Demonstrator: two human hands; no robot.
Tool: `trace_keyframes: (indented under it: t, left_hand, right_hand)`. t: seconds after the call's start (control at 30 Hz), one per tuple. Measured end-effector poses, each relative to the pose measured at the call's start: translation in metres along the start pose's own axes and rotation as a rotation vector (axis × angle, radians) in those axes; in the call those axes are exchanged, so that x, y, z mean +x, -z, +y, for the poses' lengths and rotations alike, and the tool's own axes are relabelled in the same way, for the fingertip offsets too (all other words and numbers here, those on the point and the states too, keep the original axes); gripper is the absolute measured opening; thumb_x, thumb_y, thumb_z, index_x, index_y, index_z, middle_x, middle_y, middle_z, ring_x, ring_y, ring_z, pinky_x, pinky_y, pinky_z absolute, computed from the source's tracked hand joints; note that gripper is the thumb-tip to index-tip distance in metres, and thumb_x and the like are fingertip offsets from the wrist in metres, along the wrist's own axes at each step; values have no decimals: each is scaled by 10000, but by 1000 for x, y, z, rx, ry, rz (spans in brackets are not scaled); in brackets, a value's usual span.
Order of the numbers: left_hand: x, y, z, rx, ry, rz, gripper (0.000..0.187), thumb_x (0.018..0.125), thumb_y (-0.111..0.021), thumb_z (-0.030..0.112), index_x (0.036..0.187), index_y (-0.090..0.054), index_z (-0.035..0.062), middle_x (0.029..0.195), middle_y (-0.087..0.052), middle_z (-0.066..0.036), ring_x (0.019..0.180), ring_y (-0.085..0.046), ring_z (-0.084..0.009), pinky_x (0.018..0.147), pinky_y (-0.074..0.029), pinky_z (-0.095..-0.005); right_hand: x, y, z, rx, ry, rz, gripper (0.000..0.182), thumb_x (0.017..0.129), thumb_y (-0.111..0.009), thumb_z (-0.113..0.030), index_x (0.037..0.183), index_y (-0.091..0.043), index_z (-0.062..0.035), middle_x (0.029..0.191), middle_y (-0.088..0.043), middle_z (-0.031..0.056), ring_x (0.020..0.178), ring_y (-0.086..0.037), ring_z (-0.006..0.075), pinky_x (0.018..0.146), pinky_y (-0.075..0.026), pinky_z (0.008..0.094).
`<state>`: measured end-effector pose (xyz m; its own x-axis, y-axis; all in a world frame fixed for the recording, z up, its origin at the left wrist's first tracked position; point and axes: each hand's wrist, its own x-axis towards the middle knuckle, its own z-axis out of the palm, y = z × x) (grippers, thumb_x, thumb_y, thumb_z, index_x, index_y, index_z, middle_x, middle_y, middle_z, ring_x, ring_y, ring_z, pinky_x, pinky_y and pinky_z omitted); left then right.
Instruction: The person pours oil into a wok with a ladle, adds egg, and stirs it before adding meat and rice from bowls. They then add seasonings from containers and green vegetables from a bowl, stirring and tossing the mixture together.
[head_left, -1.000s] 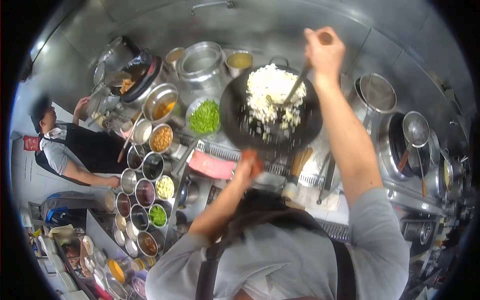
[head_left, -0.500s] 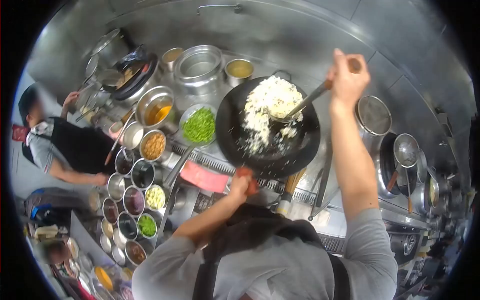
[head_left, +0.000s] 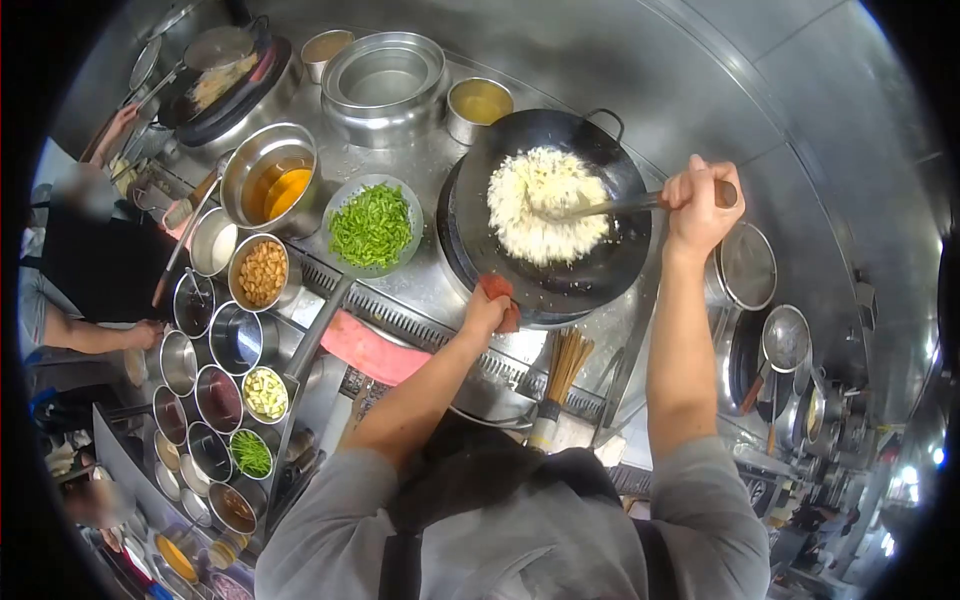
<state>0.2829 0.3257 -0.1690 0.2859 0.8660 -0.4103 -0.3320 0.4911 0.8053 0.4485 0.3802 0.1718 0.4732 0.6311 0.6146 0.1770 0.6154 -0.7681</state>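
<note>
My left hand (head_left: 484,314) is closed on a folded red cloth (head_left: 502,300), pressed against the near rim of a black wok (head_left: 610,265). The wok sits tilted on the stove, its loop handle at the far side. In it lies a mound of fried rice (head_left: 545,235), white with yellowish bits. My right hand (head_left: 698,205) is wrapped round the wooden end of a ladle (head_left: 620,205). Its metal shaft slants into the rice, and the bowl is mostly hidden there.
Left of the wok stand a bowl of chopped greens (head_left: 370,228), a pot of orange oil (head_left: 280,190) and several ingredient tins (head_left: 262,272). A bamboo brush (head_left: 562,375) is near the front edge. Strainers (head_left: 786,337) lie at right. Another person's arm (head_left: 100,336) shows at far left.
The wok has tilted and shifted with my left hand and the cloth. The spread rice has gathered into a rounder mound. My right hand has come lower, laying the ladle flatter.
</note>
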Motion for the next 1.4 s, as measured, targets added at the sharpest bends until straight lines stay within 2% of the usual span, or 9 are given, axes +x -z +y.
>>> trace_keyframes:
  t: [0.3, 0.4, 0.6, 0.67, 0.87, 1.0, 1.07, 1.33, 1.4]
  left_hand:
    - [7, 10, -10, 135, -68, -4, 358, 738, -457, -68, 1076, -483, 44, 866, -551, -69, 672, -596, -188, 585, -487, -311]
    - [4, 9, -7, 194, -35, 31, 362, 737, -464, -62, 1083, -484, 43, 882, -550, -63, 712, -591, -180, 596, -483, -298]
    - [2, 6, 4, 120, -31, 22, 377, 729, -476, -45, 1096, -475, 45, 865, -555, -83, 675, -602, -202, 533, -489, -330]
    - [-2, 6, 5, 141, -31, 26, 387, 732, -473, -52, 1105, -468, 51, 860, -558, -85, 678, -603, -202, 541, -493, -331]
    - [4, 6, 6, 127, -63, 9, 377, 737, -479, -52, 1099, -468, 52, 854, -561, -85, 671, -600, -200, 553, -496, -333]
    - [7, 6, 9, 119, -42, -16, 367, 739, -489, -43, 1094, -471, 50, 860, -567, -83, 674, -602, -207, 574, -499, -329]
    - [0, 8, 8, 120, -7, -10, 361, 739, -492, -40, 1089, -474, 47, 865, -569, -83, 678, -605, -210, 587, -502, -329]
    - [-2, 4, 19, 146, -14, 13, 391, 733, -519, 0, 1122, -493, 41, 882, -586, -82, 750, -611, -204, 647, -513, -340]
    - [-3, 8, 17, 149, -25, -7, 387, 731, -513, 7, 1116, -487, 37, 880, -586, -91, 710, -608, -214, 616, -512, -353]
  right_hand:
    - [40, -32, -79, -66, 172, -72, 190, 814, -643, -41, 694, -497, -30, 481, -437, 39, 372, -384, 113, 370, -305, 254]
    - [18, -12, 1, -226, 59, 178, 217, 811, -622, 19, 682, -456, -37, 481, -404, 28, 374, -361, 111, 367, -319, 277]
    - [22, -43, -48, -44, 4, 121, 180, 792, -633, 7, 700, -479, -18, 496, -420, 39, 370, -367, 120, 368, -297, 277]
    - [14, -37, -74, 204, 149, -184, 159, 807, -618, 18, 706, -498, -13, 510, -440, 52, 375, -368, 117, 366, -299, 272]
    - [-25, -20, 20, -231, 84, -136, 202, 778, -682, 31, 694, -511, -34, 573, -514, 27, 472, -478, 97, 428, -351, 248]
    - [3, -8, -60, -45, 19, 14, 184, 801, -656, 9, 692, -513, -35, 523, -485, 41, 417, -429, 111, 402, -340, 259]
    - [-6, 15, -84, 234, 14, -220, 163, 821, -595, 38, 697, -521, -36, 531, -485, 43, 418, -433, 109, 397, -351, 269]
    - [-42, -8, -60, 48, 34, 10, 199, 798, -627, 65, 707, -489, -44, 535, -461, 16, 451, -431, 90, 413, -333, 255]
    - [-40, 3, -81, 270, 103, -216, 199, 798, -613, 80, 732, -482, -53, 537, -466, 21, 422, -416, 99, 395, -337, 259]
